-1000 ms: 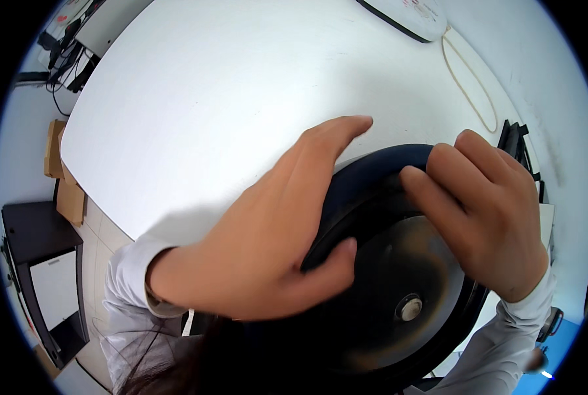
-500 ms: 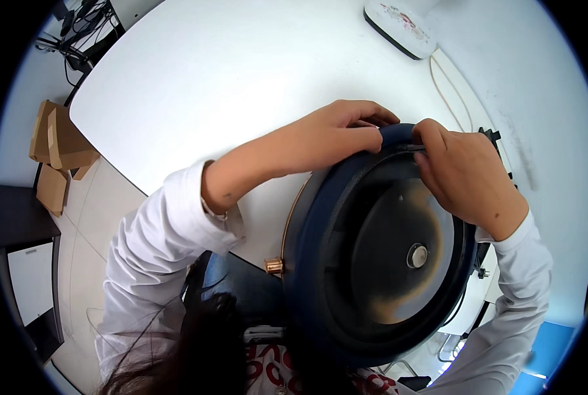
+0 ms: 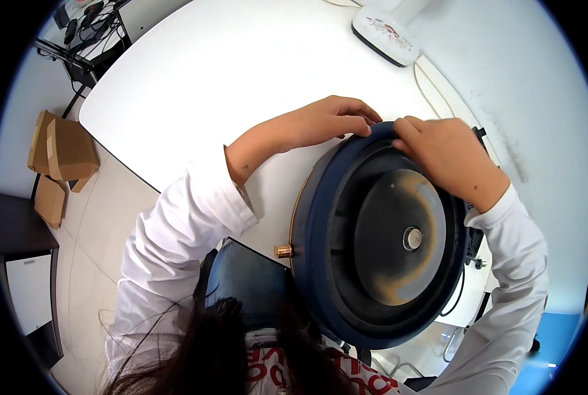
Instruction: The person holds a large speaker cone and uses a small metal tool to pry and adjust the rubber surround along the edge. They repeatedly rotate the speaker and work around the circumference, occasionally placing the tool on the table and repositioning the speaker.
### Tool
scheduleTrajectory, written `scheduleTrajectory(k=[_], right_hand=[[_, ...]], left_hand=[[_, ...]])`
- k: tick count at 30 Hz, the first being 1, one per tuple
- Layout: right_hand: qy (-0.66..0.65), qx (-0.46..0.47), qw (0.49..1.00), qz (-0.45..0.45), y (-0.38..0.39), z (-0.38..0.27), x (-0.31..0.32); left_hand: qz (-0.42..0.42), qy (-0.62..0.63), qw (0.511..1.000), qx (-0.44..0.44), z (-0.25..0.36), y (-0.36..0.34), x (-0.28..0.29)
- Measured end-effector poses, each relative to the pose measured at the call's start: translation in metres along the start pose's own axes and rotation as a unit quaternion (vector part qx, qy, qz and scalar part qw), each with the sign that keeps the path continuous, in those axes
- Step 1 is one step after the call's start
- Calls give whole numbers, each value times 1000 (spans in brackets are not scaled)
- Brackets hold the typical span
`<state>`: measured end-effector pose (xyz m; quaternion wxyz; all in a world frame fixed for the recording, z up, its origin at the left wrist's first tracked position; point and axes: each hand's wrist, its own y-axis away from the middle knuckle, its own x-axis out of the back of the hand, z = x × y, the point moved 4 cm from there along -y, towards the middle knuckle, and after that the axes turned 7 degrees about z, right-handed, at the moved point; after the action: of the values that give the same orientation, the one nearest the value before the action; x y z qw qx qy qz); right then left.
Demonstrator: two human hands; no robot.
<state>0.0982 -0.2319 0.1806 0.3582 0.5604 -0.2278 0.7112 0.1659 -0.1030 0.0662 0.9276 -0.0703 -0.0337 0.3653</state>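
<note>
A round dark-blue electric cooker base [image 3: 320, 289] stands tilted up at the table's near right edge, its open side facing me. Inside sits a scorched grey heating plate [image 3: 389, 263] with a metal button [image 3: 412, 239] at its middle. On its left side sticks out a copper-coloured knob [image 3: 282, 251]. My left hand [image 3: 330, 122] is closed at the far upper rim, thumb on the edge and other fingers partly hidden behind it. Just to its right, my right hand [image 3: 442, 155] grips the same rim, its fingertips curled over the inner edge.
The white table [image 3: 228, 85] stretches beyond my hands. At its far right stands a white appliance foot with a floral print [image 3: 386, 36], near a pale cable [image 3: 432, 89] along the wall. Cardboard boxes [image 3: 63, 148] lie on the floor at left, beside a dark cabinet [image 3: 21, 230].
The cooker base has shifted slightly upward in view, and both hands have moved a little left along with it. My right fingers have shifted on the rim.
</note>
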Motion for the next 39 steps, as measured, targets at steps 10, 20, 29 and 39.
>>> scheduleTrajectory(k=[10, 20, 29, 39], right_hand=[[-39, -49, 998, -11, -6, -2, 7], [-37, -28, 999, -17, -4, -1, 9], [2, 9, 1000, 3, -1, -6, 1], [180, 163, 964, -110, -4, 0, 2]], left_hand=[[-14, 5, 1000, 21, -1, 4, -1], [-50, 145, 986, 67, -15, 5, -26], [-84, 161, 982, 47, -13, 7, -26], [-75, 178, 981, 29, -16, 4, -29]])
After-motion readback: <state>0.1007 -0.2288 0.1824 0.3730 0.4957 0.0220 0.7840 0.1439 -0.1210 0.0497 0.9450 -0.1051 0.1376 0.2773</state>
